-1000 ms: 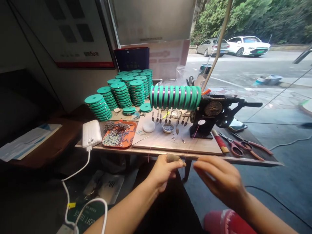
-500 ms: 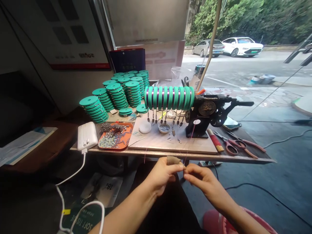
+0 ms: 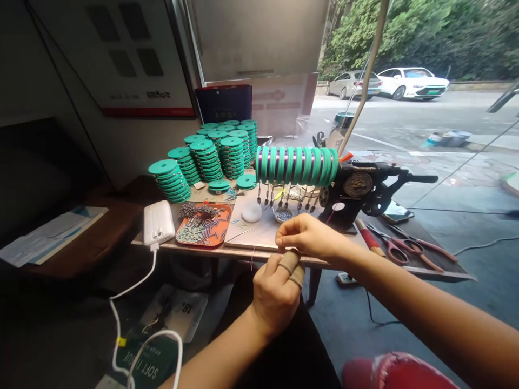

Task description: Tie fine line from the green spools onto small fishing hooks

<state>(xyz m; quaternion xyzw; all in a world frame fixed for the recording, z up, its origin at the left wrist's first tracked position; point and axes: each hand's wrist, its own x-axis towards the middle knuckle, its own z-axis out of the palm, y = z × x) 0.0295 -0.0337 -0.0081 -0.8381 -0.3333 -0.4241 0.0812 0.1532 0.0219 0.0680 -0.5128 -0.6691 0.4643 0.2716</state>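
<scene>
My left hand (image 3: 278, 289) is closed in a fist above my lap, with tan wraps around two of its fingers. Just above it, my right hand (image 3: 306, 237) pinches with thumb and forefinger, close against the left knuckles. The thin pink fishing line between the hands is mostly hidden by the fingers. Behind them, a row of green foam spools (image 3: 298, 166) sits on the shaft of a black hand-cranked winder (image 3: 357, 186). Small weights on short leads (image 3: 286, 202) dangle below the spools. A small bowl of beads (image 3: 283, 215) stands near my right hand.
An orange tray (image 3: 205, 226) holds metal parts, beside a white power bank (image 3: 158, 222) with a cable. Stacks of green spools (image 3: 205, 159) stand at the back left. Scissors (image 3: 391, 246) and pliers (image 3: 425, 243) lie at right. A pink bucket (image 3: 405, 370) is on the floor.
My right hand has moved up and left, above my left hand. The left hand has turned into a fist with its knuckles up. The view has shifted slightly left.
</scene>
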